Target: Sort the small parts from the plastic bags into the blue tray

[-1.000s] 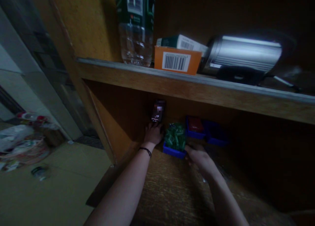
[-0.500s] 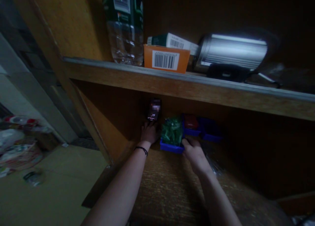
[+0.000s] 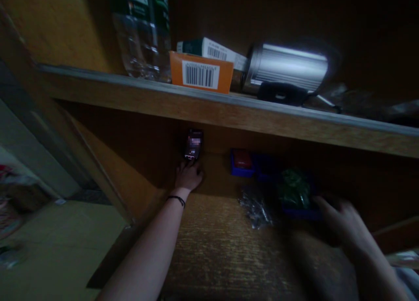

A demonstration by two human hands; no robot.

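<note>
My left hand (image 3: 189,176) reaches into the lower compartment, its fingers stretched toward the bottom of a lit phone (image 3: 194,144) that leans in the back corner. A fingertip is at the phone's lower edge; the hand holds nothing. On the right, my right hand (image 3: 338,216), blurred by motion, grips the right side of a blue plastic tray (image 3: 299,212). Inside that tray lies a clear bag of green pieces (image 3: 293,188). Between the hands, a clear bag of small silvery pieces (image 3: 255,208) rests on the worn wooden board.
A blue tray with a red item (image 3: 242,159) and another dark blue tray (image 3: 266,165) stand at the back. On the upper shelf (image 3: 157,89) are a water bottle (image 3: 144,47), an orange box (image 3: 201,71) and a silver cylindrical device (image 3: 290,67). The cabinet's side wall (image 3: 108,148) bounds the left.
My right hand has moved the tray with the green bag to the right, away from my left hand. The bag of silvery pieces now shows fully. The view has shifted somewhat.
</note>
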